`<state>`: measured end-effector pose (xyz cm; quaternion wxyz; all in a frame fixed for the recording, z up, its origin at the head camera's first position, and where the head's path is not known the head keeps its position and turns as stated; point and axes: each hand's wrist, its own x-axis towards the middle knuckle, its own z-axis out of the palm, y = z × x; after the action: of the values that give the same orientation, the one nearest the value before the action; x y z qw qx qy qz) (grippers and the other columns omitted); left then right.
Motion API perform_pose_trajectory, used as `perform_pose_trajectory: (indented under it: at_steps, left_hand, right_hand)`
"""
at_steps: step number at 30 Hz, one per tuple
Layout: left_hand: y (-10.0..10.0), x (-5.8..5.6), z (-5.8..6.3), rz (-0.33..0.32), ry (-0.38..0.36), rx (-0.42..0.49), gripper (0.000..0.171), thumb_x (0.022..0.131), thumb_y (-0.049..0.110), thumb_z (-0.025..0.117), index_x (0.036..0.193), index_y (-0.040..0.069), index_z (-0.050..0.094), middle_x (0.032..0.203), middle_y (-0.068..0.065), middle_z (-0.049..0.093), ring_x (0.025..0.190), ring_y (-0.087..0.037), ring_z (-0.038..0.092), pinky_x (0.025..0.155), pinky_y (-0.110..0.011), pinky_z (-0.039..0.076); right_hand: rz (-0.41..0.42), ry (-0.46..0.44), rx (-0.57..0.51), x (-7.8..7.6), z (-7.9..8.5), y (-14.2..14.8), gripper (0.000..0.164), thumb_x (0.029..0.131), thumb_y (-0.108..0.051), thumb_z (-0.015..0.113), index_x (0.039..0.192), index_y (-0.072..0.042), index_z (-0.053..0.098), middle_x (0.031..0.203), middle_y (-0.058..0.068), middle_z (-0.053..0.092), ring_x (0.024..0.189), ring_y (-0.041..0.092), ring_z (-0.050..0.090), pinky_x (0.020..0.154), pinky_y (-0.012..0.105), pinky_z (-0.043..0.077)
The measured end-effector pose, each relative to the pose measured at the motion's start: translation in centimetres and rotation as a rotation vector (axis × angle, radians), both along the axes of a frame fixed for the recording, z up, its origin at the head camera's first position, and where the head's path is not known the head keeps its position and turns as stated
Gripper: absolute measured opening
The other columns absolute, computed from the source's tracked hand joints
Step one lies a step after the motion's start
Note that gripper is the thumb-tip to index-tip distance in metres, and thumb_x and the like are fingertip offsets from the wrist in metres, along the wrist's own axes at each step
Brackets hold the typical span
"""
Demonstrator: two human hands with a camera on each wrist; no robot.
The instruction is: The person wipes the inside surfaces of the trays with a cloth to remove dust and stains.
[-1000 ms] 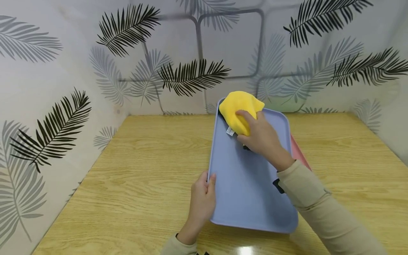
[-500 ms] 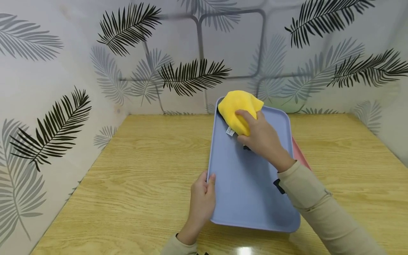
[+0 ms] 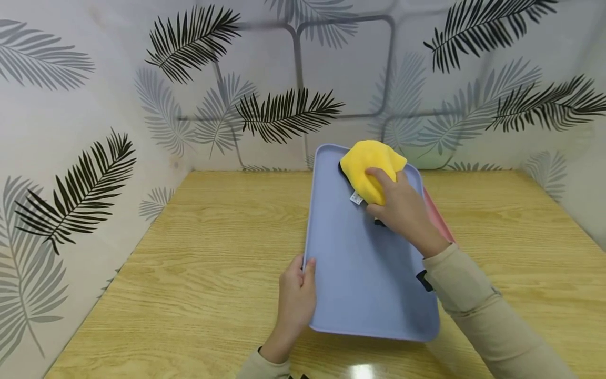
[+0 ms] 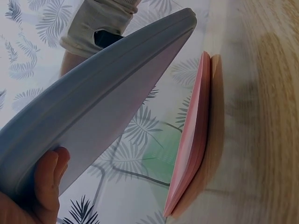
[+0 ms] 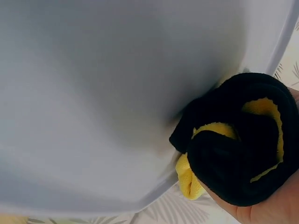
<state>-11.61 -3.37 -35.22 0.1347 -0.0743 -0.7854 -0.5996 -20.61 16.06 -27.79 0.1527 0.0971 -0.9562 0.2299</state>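
Observation:
A blue rectangular tray is held tilted above the table, its inner face toward me. My left hand grips its left rim, thumb on the inner side; the left wrist view shows curled fingers beneath the tray's edge. Bunched in my right hand is a yellow and black cloth with a small white tag, pressed to the upper part of the tray. In the right wrist view the cloth's black side shows in folds against the tray surface.
A pink tray lies on the wooden table behind the blue one, mostly hidden by it in the head view. Leaf-patterned walls stand at the back and sides of the table.
My right hand has moved the cloth a little to the right across the tray's upper part. The tray and my left hand have shifted slightly left.

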Motion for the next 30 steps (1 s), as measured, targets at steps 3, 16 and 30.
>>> perform_pose_trajectory:
  at_steps: [3, 16, 30]
  left_hand:
    - [-0.1, -0.1, 0.1, 0.01, 0.0, 0.005, 0.018, 0.092, 0.003, 0.045, 0.093, -0.011, 0.056, 0.052, 0.003, 0.032, 0.041, -0.003, 0.029, 0.037, -0.018, 0.025]
    - [-0.5, -0.1, 0.3, 0.045, 0.011, 0.042, 0.018, 0.093, 0.004, 0.045, 0.094, -0.01, 0.056, 0.053, 0.002, 0.034, 0.042, -0.005, 0.033, 0.037, -0.019, 0.027]
    - [-0.4, 0.0, 0.1, 0.035, 0.034, 0.039, 0.016, 0.092, 0.001, 0.045, 0.092, -0.01, 0.057, 0.052, 0.004, 0.031, 0.042, -0.004, 0.03, 0.037, -0.019, 0.024]
  right_hand:
    - [0.003, -0.001, -0.019, 0.0, -0.3, 0.6, 0.058, 0.074, -0.01, 0.063, 0.128, -0.011, 0.039, 0.104, 0.03, 0.039, 0.072, 0.034, 0.045, 0.056, 0.04, 0.039]
    - [-0.032, -0.063, 0.013, 0.1, -0.6, 2.7, 0.058, 0.076, -0.013, 0.062, 0.128, -0.01, 0.037, 0.104, 0.031, 0.039, 0.07, 0.036, 0.046, 0.056, 0.043, 0.039]
    - [0.004, -0.037, -0.003, 0.5, -1.2, 2.3, 0.057, 0.075, -0.012, 0.062, 0.127, -0.009, 0.038, 0.09, 0.023, 0.039, 0.078, 0.033, 0.039, 0.059, 0.039, 0.035]
